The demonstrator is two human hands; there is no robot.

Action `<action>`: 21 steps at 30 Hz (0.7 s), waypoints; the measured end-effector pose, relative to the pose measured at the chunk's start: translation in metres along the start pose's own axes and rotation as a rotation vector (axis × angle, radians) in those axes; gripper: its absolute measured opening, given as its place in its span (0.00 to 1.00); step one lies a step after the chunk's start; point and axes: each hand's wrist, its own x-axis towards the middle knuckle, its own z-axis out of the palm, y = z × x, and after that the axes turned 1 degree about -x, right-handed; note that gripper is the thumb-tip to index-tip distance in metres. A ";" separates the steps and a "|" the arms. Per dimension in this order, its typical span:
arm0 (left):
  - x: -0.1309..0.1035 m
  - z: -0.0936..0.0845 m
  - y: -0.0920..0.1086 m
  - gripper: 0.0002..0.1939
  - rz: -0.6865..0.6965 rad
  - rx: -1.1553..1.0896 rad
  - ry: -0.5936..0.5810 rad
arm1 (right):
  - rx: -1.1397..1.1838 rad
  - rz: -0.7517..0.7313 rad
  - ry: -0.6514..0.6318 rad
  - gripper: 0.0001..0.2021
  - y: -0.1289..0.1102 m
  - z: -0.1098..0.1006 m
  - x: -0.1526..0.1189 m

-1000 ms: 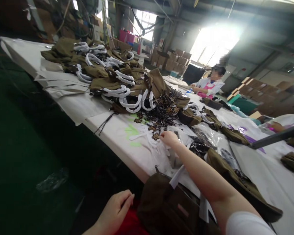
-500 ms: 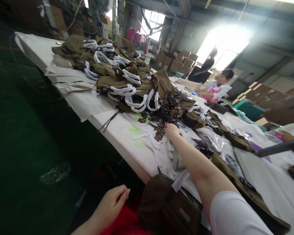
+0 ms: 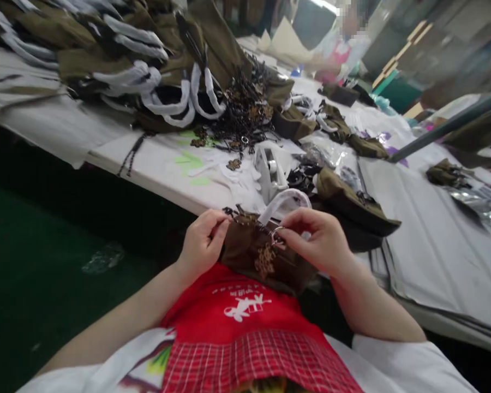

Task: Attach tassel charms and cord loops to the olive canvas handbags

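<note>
My right hand (image 3: 317, 237) pinches a small metal ring (image 3: 276, 236), from which a brown ornament (image 3: 265, 260) hangs. Between the hands runs a dark beaded cord, and my left hand (image 3: 204, 240) pinches its other end. Under both hands lies an olive-brown bag (image 3: 239, 240) at the table's edge, against the red apron. Its white-wrapped handle (image 3: 288, 201) arches up just beyond my right hand. Beyond, on the table, is a tangled heap of dark cords with ornaments (image 3: 245, 112).
Olive bags with white-wrapped handles (image 3: 163, 95) are piled on the white table (image 3: 118, 161) at the left. A white dispenser-like object (image 3: 270, 169) stands beyond the bag. A metal bar (image 3: 445, 125) crosses at the right. A person in pink (image 3: 337, 57) is across the table.
My right hand has come back from the heap with a ring and ornament. My left hand has risen to the bag and taken the cord. The view has tilted down.
</note>
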 end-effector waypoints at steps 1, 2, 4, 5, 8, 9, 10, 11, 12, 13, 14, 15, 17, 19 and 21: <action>-0.001 0.008 0.010 0.12 0.036 -0.068 -0.069 | 0.062 0.089 -0.049 0.05 0.010 0.009 -0.017; -0.002 0.016 0.018 0.13 0.058 -0.137 -0.155 | 0.136 0.175 -0.079 0.06 0.021 0.018 -0.030; -0.007 0.032 0.031 0.15 0.039 -0.242 -0.346 | 0.310 0.317 -0.084 0.08 0.043 0.032 -0.050; -0.009 0.039 0.034 0.14 0.008 -0.276 -0.435 | 0.399 0.370 -0.069 0.09 0.052 0.037 -0.056; -0.017 0.056 0.037 0.10 -0.108 -0.343 -0.614 | 0.628 0.489 -0.001 0.13 0.069 0.043 -0.069; -0.019 0.060 0.037 0.09 -0.154 -0.366 -0.637 | 0.690 0.514 0.027 0.14 0.072 0.043 -0.072; -0.021 0.063 0.036 0.08 -0.204 -0.397 -0.645 | 0.742 0.533 0.054 0.15 0.074 0.043 -0.075; -0.022 0.066 0.035 0.07 -0.262 -0.440 -0.644 | 0.788 0.543 0.078 0.16 0.077 0.043 -0.077; -0.023 0.069 0.034 0.07 -0.330 -0.495 -0.639 | 0.828 0.547 0.097 0.16 0.079 0.043 -0.080; -0.023 0.071 0.034 0.08 -0.400 -0.560 -0.632 | 0.862 0.546 0.111 0.16 0.081 0.043 -0.082; -0.023 0.072 0.033 0.10 -0.468 -0.629 -0.623 | 0.890 0.541 0.122 0.15 0.084 0.043 -0.083; -0.024 0.073 0.034 0.11 -0.528 -0.686 -0.608 | 0.909 0.532 0.130 0.14 0.087 0.044 -0.085; -0.024 0.073 0.035 0.13 -0.612 -0.748 -0.567 | 0.914 0.503 0.147 0.12 0.092 0.046 -0.087; -0.024 0.072 0.036 0.15 -0.657 -0.761 -0.528 | 0.876 0.470 0.162 0.10 0.096 0.048 -0.089; -0.025 0.071 0.037 0.16 -0.677 -0.762 -0.504 | 0.811 0.445 0.169 0.10 0.098 0.048 -0.091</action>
